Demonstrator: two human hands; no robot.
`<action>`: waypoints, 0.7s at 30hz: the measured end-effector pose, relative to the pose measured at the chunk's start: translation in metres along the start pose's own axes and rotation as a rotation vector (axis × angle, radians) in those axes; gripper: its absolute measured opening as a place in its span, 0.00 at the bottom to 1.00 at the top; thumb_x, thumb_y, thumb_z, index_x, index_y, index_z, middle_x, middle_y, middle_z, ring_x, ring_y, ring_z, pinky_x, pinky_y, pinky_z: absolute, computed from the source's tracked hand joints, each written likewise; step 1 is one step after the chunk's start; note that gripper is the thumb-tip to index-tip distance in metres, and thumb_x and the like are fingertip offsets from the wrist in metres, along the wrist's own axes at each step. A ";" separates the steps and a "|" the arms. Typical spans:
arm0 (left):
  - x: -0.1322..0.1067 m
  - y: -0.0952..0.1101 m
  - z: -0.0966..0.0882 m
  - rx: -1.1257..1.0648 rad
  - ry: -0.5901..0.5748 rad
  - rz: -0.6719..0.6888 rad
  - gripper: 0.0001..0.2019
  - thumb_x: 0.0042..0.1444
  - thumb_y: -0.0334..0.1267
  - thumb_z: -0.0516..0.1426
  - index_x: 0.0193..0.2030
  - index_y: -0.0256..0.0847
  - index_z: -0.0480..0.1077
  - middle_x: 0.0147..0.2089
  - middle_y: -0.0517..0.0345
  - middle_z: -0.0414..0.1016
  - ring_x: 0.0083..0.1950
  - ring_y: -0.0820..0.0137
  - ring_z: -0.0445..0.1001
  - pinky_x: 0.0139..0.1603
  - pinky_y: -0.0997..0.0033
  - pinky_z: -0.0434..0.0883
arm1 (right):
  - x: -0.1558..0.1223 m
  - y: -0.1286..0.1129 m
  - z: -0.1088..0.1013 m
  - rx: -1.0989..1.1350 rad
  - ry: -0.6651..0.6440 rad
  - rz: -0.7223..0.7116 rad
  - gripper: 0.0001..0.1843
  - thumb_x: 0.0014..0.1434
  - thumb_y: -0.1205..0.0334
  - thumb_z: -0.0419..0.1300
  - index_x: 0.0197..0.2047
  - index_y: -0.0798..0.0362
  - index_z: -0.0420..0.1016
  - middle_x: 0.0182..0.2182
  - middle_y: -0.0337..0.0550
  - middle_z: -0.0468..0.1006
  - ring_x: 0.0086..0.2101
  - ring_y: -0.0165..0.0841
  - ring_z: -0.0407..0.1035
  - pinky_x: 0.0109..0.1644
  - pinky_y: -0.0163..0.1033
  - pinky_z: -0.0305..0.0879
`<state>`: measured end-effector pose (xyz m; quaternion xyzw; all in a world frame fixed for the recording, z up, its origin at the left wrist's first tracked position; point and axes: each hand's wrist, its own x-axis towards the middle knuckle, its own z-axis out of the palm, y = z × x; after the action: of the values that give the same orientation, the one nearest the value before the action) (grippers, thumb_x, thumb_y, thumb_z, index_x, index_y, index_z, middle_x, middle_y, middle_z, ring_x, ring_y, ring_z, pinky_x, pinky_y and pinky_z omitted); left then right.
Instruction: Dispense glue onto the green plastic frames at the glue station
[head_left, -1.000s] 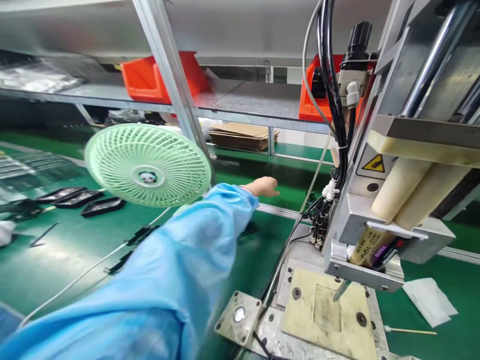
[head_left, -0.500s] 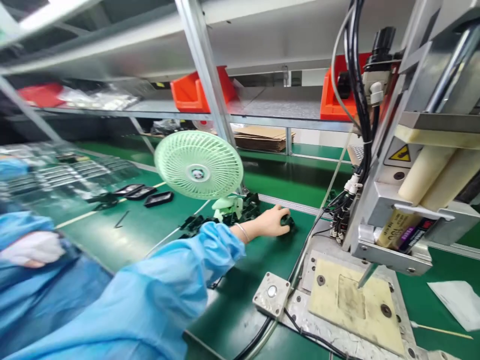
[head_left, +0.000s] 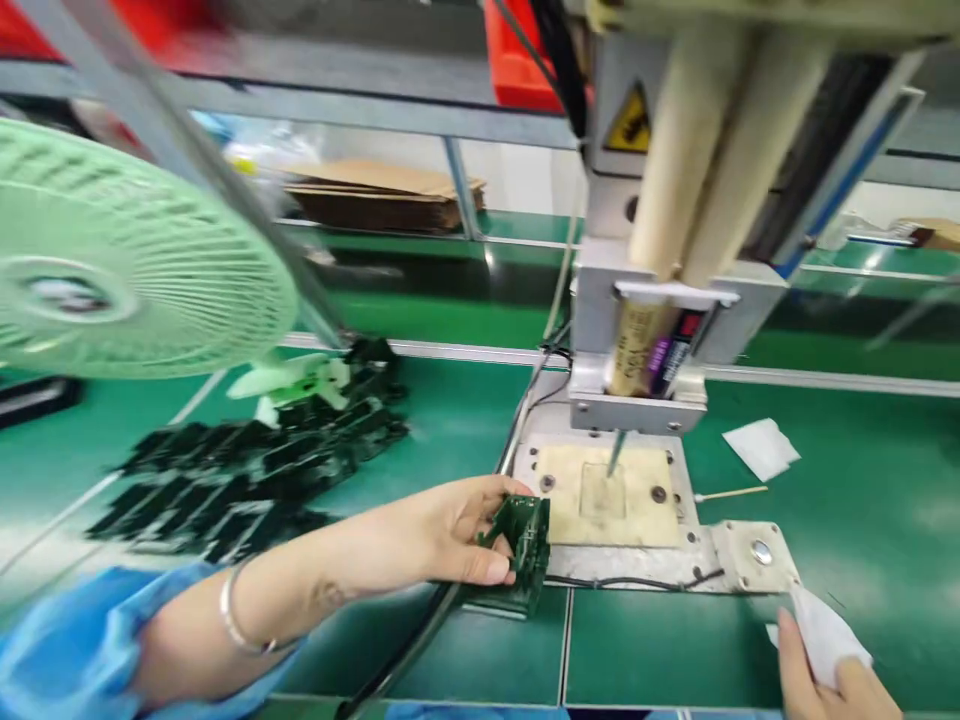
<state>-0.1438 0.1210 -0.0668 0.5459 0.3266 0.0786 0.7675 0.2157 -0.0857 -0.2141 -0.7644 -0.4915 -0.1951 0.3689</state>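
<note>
My left hand (head_left: 469, 540), with a bangle at the wrist, is closed around a dark green plastic part (head_left: 525, 550) in front of the dispensing machine. What the part belongs to I cannot make out. At the lower right, my right hand (head_left: 829, 670) pinches a white wipe (head_left: 829, 630) close to a metal button box (head_left: 757, 555). The machine's needle (head_left: 616, 453) points down at a cream fixture plate (head_left: 562, 520) with a shallow square recess. Two labelled adhesive cartridges (head_left: 652, 350) sit above the needle.
Several more dark parts (head_left: 262, 460) lie in rows at left, beside a light green fan (head_left: 165, 280). A white sheet (head_left: 761, 450) and a cotton swab (head_left: 731, 493) lie right of the machine. A black cable (head_left: 420, 640) crosses the table. Cardboard sheets (head_left: 375, 195) are stacked behind.
My left hand has picked up a dark part from the table and brought it in front of the machine. The view has swung right, and my right hand with the wipe now shows.
</note>
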 end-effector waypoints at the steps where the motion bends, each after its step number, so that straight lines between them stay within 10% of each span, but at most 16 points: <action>1: 0.008 -0.001 0.006 -0.040 -0.003 -0.023 0.36 0.49 0.45 0.73 0.58 0.36 0.61 0.49 0.50 0.66 0.46 0.67 0.68 0.46 0.74 0.68 | -0.004 0.004 0.001 -0.036 0.069 -0.063 0.17 0.65 0.52 0.61 0.29 0.53 0.76 0.13 0.34 0.49 0.14 0.29 0.54 0.17 0.36 0.48; 7: 0.058 0.010 0.029 -0.058 0.100 -0.133 0.36 0.38 0.46 0.77 0.48 0.33 0.67 0.45 0.49 0.71 0.44 0.64 0.72 0.42 0.73 0.71 | 0.006 -0.008 0.008 -0.075 0.191 -0.372 0.21 0.65 0.63 0.62 0.21 0.56 0.67 0.14 0.33 0.51 0.15 0.25 0.54 0.21 0.36 0.51; 12: 0.082 0.021 0.026 0.041 0.086 -0.034 0.32 0.40 0.48 0.75 0.44 0.36 0.64 0.44 0.51 0.71 0.49 0.60 0.72 0.54 0.65 0.71 | 0.013 -0.023 0.005 0.034 0.192 -0.339 0.21 0.65 0.68 0.61 0.21 0.55 0.62 0.16 0.33 0.55 0.17 0.26 0.57 0.22 0.37 0.51; 21: 0.092 -0.006 0.010 0.538 0.206 0.236 0.34 0.52 0.58 0.65 0.52 0.39 0.54 0.37 0.54 0.68 0.36 0.63 0.68 0.37 0.66 0.69 | 0.005 -0.021 0.014 0.229 0.177 -0.219 0.15 0.62 0.71 0.62 0.26 0.54 0.64 0.20 0.38 0.65 0.22 0.30 0.66 0.27 0.35 0.61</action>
<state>-0.0683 0.1543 -0.1087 0.7529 0.3462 0.1327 0.5439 0.1981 -0.0669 -0.2118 -0.6391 -0.5565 -0.2432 0.4719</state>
